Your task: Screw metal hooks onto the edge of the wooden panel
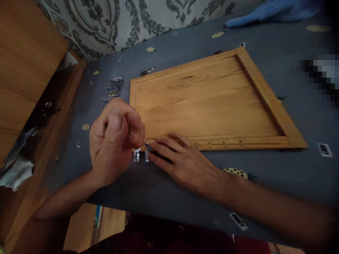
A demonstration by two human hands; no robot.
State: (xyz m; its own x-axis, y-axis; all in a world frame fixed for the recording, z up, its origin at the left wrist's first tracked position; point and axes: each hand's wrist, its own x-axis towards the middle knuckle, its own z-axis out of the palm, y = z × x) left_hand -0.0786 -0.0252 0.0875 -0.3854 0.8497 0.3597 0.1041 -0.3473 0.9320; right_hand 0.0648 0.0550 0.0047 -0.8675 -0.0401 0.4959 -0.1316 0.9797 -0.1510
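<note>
Silver hooks [147, 156] sit between both hands [185, 161]; wooden panel [201, 106] just beyond.

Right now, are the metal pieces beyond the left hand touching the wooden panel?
Apart: the head view shows a strip of grey tablecloth between those metal pieces and the wooden panel.

Left of centre, my left fingers [134, 119] hide anything they hold; upper right, the top edge cuts off a blue cloth [278, 12].
</note>
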